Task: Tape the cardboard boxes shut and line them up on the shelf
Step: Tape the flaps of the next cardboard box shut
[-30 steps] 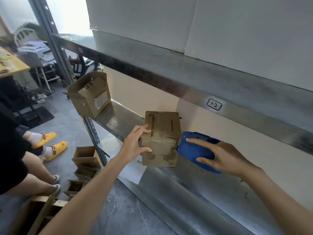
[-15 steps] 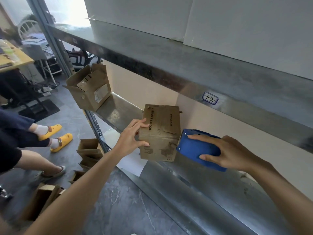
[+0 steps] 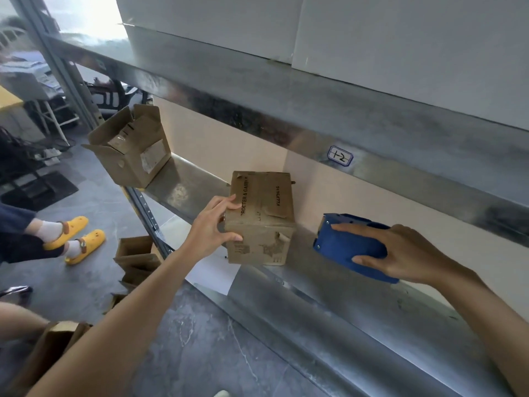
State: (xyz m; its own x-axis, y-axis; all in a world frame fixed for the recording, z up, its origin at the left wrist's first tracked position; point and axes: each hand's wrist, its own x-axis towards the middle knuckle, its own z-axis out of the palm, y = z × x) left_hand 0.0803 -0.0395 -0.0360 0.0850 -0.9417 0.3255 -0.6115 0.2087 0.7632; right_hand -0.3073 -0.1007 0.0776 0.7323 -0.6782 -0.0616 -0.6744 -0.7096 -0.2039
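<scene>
A small closed cardboard box [image 3: 262,216] with worn print sits on the metal shelf [image 3: 329,296]. My left hand [image 3: 211,227] grips its left side, thumb on the front face and fingers over the top edge. To the right, my right hand [image 3: 400,253] holds a blue tape dispenser [image 3: 343,239] a short gap away from the box's right side. A second cardboard box [image 3: 131,150] with open flaps stands at the shelf's far left end, partly overhanging.
The upper shelf [image 3: 257,90] with a "1-2" label [image 3: 339,155] hangs close overhead. Flattened cardboard boxes [image 3: 134,259] lie on the floor by the shelf post. A seated person's legs in yellow sandals [image 3: 74,239] are at the left. A white sheet [image 3: 211,270] lies below the shelf edge.
My right hand has pulled the tape dispenser away from the box's right side, leaving a gap. My left hand keeps its grip on the box, which has stayed put.
</scene>
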